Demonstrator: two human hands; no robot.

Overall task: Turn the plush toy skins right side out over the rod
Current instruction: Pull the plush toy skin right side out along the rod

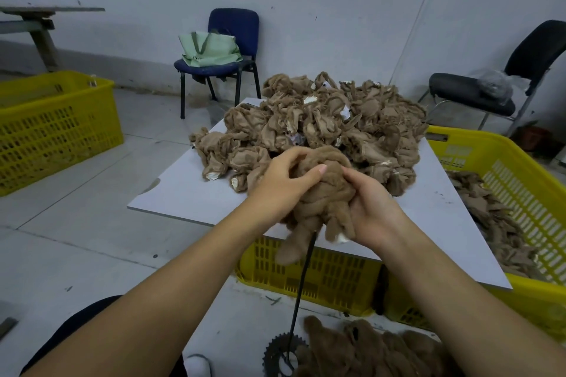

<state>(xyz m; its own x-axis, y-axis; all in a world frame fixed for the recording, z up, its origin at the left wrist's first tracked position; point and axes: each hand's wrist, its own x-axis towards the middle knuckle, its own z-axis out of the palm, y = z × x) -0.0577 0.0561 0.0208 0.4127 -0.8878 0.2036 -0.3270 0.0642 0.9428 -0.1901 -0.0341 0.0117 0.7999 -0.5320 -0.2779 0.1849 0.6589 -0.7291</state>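
A brown furry plush skin (326,193) sits over the top of a thin black rod (301,288), which rises from a toothed metal base (280,353) on the floor. My left hand (283,182) grips the skin from the left, thumb across its top. From the right, my right hand (372,208) grips its lower part; a white patch shows at its bottom edge. Behind them a heap of inside-out tan skins (321,122) lies on a white board (190,190). Furry turned skins (373,349) lie on the floor by the base.
The board rests on a yellow crate (333,272). Another yellow crate (502,180) with tan skins stands at the right, a third (55,125) at the left. A blue chair (228,52) with a green bag and a black chair (496,86) stand by the wall.
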